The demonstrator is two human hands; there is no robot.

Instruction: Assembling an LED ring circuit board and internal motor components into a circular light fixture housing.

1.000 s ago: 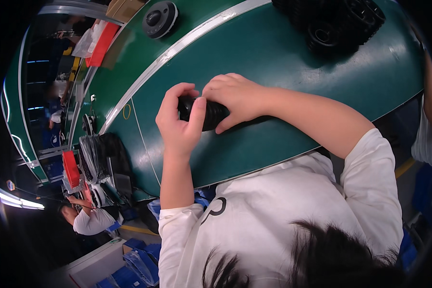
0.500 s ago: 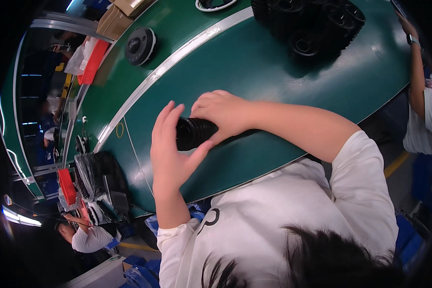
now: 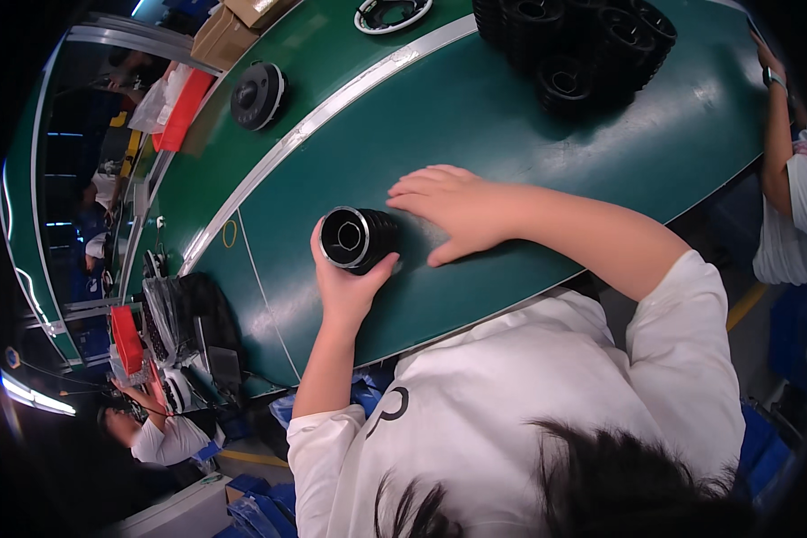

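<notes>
A stack of black ribbed rings (image 3: 382,235) stands on the green work surface (image 3: 475,309), with a shiny rim around its hollow top. My left hand (image 3: 345,291) is closed around its near left side, the thumb on the near side and the fingers mostly hidden behind it. Just to the right of the stack, my right hand (image 3: 462,212) hovers over or rests on the surface, fingers stretched out and thumb apart. It holds nothing and does not touch the stack.
Several similar black ribbed stacks (image 3: 569,82) stand at the far right. Beyond a metal strip (image 3: 332,112) lie a round dark grey unit (image 3: 258,96) and a white-rimmed ring (image 3: 392,16). A yellow band (image 3: 229,234) lies left. A co-worker's hand (image 3: 766,61) reaches in at the right edge.
My right hand has let go of the ribbed stack and moved right, its fingers now spread. My left hand has shifted from open beside the stack to gripping it, and the rim now faces up more.
</notes>
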